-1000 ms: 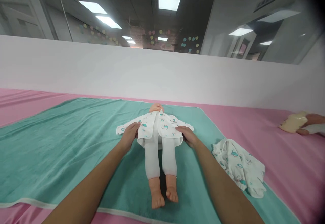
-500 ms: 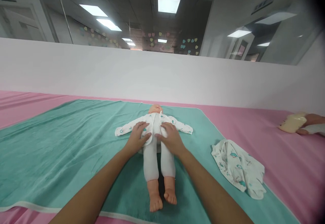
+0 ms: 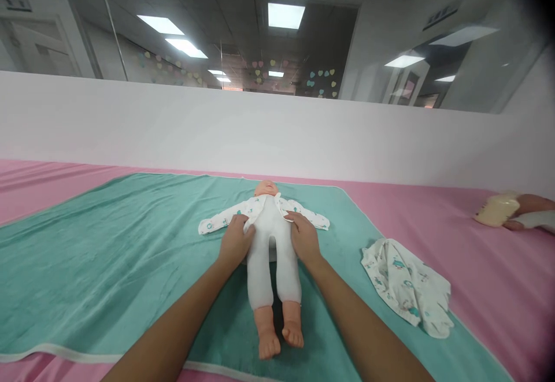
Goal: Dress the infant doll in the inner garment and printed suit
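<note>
A baby doll (image 3: 272,272) with a white cloth body lies on its back, its bare feet toward me. It wears a white printed baby shirt (image 3: 222,219), open down the front, its sleeves spread out to both sides. At the doll's left-hand side in the view, my left hand (image 3: 236,240) is closed on one front edge of the shirt. Across the belly, my right hand (image 3: 306,238) grips the other front edge by the doll's side. Part of the shirt is hidden under my fingers.
A crumpled white printed garment (image 3: 405,284) lies to the right, on the edge of the green blanket (image 3: 108,266). Pink sheeting (image 3: 433,214) shows around the blanket. At far right is a pale yellow object (image 3: 496,208) beside a doll's limb. A white wall (image 3: 260,133) stands behind.
My hands lay spread on the shirt's front; now they have moved apart to the doll's sides. The shirt's front panels are pulled open, baring the white belly.
</note>
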Motion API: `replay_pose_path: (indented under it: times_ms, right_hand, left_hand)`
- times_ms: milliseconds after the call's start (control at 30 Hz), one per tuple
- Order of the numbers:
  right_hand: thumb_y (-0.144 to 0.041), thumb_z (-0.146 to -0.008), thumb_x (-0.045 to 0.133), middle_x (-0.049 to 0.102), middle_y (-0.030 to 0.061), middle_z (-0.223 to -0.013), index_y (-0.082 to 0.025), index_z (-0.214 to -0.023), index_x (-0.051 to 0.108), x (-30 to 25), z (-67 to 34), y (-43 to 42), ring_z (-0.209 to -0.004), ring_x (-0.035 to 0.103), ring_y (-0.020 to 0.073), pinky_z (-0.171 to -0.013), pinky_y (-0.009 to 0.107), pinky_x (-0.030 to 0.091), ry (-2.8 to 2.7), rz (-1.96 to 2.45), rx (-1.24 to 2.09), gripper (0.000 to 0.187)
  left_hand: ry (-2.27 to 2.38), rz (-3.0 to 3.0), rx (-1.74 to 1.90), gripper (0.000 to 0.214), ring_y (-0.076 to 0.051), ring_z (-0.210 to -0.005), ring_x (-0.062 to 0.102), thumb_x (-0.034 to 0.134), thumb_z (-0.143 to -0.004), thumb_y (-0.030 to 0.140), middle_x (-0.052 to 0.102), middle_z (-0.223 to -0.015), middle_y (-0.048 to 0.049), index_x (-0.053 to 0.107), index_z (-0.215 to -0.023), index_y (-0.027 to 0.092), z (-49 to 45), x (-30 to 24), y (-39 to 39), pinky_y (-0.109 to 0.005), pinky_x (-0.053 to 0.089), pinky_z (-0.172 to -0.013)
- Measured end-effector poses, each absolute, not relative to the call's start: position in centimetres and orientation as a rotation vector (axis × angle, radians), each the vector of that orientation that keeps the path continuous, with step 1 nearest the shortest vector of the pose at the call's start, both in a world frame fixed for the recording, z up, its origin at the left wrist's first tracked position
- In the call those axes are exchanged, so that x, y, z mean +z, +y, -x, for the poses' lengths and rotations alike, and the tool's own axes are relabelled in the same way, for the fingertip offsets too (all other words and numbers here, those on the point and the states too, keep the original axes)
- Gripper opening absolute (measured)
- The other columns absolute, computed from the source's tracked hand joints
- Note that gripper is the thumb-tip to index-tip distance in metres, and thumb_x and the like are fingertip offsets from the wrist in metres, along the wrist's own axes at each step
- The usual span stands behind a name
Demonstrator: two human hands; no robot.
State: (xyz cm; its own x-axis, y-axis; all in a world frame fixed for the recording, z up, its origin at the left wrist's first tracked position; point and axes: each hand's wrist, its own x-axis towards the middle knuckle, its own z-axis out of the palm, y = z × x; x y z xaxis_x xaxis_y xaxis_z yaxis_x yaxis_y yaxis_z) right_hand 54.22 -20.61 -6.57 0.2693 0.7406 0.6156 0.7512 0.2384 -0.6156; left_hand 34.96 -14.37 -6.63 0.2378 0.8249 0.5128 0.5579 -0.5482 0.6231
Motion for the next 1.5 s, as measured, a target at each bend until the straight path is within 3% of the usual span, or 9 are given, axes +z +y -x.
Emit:
replay_pose_path:
  times_ms: [133, 267, 533, 700, 867, 1000, 1100, 1267, 1500]
  right_hand:
    - [-0.012, -0.074, 0.033, 0.065, -0.0001, -0.108, -0.022, -0.088, 0.065, -6.8, -55.0, -20.5, -0.105, 0.055, 0.0171, -0.093, 0.035, 0.041, -1.354, 1.498, -0.010, 0.037]
    - [-0.017, -0.073, 0.038, 0.066, -0.0001, -0.096, -0.022, -0.080, 0.064, -6.7, -55.7, -20.6, -0.094, 0.057, 0.0187, -0.086, 0.034, 0.042, -1.280, 1.548, 0.053, 0.028]
    - [-0.040, -0.084, 0.041, 0.064, 0.0049, -0.098, -0.020, -0.093, 0.062, -4.8, -55.6, -21.7, -0.094, 0.055, 0.0194, -0.085, 0.034, 0.041, -1.217, 1.437, 0.078, 0.029]
    - [-0.044, -0.084, 0.046, 0.063, 0.0035, -0.096, -0.020, -0.091, 0.060, -5.5, -57.7, -25.2, -0.090, 0.056, 0.0176, -0.084, 0.032, 0.042, -1.314, 1.511, 0.149, 0.029]
    - [-0.042, -0.086, 0.043, 0.061, 0.0034, -0.091, -0.021, -0.087, 0.059, -6.9, -62.1, -33.8, -0.084, 0.055, 0.0185, -0.074, 0.032, 0.041, -1.526, 2.006, -0.016, 0.026]
    - [-0.041, -0.085, 0.045, 0.058, 0.0120, -0.097, -0.017, -0.091, 0.059, -7.6, -65.5, -40.2, -0.091, 0.052, 0.0260, -0.068, 0.034, 0.038, -1.490, 2.498, -0.361, 0.028]
    - [-0.023, -0.085, 0.042, 0.057, 0.0144, -0.101, -0.016, -0.098, 0.059, -7.3, -66.9, -41.9, -0.089, 0.053, 0.0265, -0.063, 0.033, 0.036, -1.569, 2.619, -0.337, 0.022]
    - [-0.003, -0.067, 0.047, 0.061, 0.0112, -0.090, -0.018, -0.089, 0.061, -2.4, -66.1, -41.4, -0.077, 0.055, 0.0215, -0.058, 0.030, 0.032, -1.752, 2.598, 0.020, 0.030]
    - [-0.026, -0.069, 0.058, 0.060, 0.0044, -0.086, -0.020, -0.090, 0.063, 11.4, -58.2, -42.2, -0.056, 0.049, 0.0109, -0.046, 0.022, 0.035, -1.654, 1.823, 0.625, 0.023]
  left_hand:
    - [1.329, -2.212, 1.250, 0.014, -0.020, -0.081, 0.050, 0.040, -0.083, 0.029, 0.051, -0.080, -0.0020, 0.046, -0.073, 0.021, -34.1, -6.6, -13.7, -0.034, 0.041, -0.075]
    - [1.268, -2.133, 1.298, 0.020, -0.019, -0.079, 0.050, 0.039, -0.085, 0.034, 0.052, -0.078, -0.0011, 0.047, -0.073, 0.020, -33.8, -6.4, -13.9, -0.032, 0.042, -0.074]
    - [0.987, -2.271, 1.370, 0.038, -0.023, -0.116, 0.045, 0.045, -0.085, 0.028, 0.051, -0.123, -0.0083, 0.044, -0.122, 0.020, -34.8, -6.7, -14.3, -0.043, 0.035, -0.101]
    - [0.850, -2.521, 1.407, 0.025, -0.023, -0.116, 0.047, 0.042, -0.086, 0.022, 0.056, -0.121, -0.0057, 0.059, -0.104, 0.023, -34.7, -6.5, -14.7, -0.046, 0.035, -0.102]
    - [0.864, -2.581, 1.503, 0.028, -0.025, -0.115, 0.048, 0.040, -0.086, 0.020, 0.058, -0.120, -0.0058, 0.057, -0.108, 0.021, -34.4, -5.6, -16.0, -0.047, 0.035, -0.101]
    - [0.791, -2.567, 1.562, 0.028, -0.024, -0.115, 0.049, 0.038, -0.087, 0.019, 0.058, -0.119, -0.0066, 0.055, -0.110, 0.020, -34.8, -4.7, -17.7, -0.045, 0.033, -0.103]
    - [0.750, -2.523, 1.557, 0.030, -0.022, -0.114, 0.049, 0.038, -0.088, 0.020, 0.057, -0.119, -0.0072, 0.053, -0.114, 0.019, -35.3, -4.2, -20.3, -0.043, 0.035, -0.102]
    - [0.645, -2.478, 1.351, 0.035, -0.021, -0.116, 0.048, 0.039, -0.089, 0.020, 0.054, -0.122, -0.0053, 0.045, -0.123, 0.023, -34.6, -3.1, -26.4, -0.038, 0.041, -0.098]
    - [0.374, -2.400, 1.191, 0.038, -0.021, -0.116, 0.049, 0.046, -0.088, 0.025, 0.053, -0.124, -0.0063, 0.041, -0.125, 0.027, -32.6, 2.4, -34.8, -0.038, 0.044, -0.095]
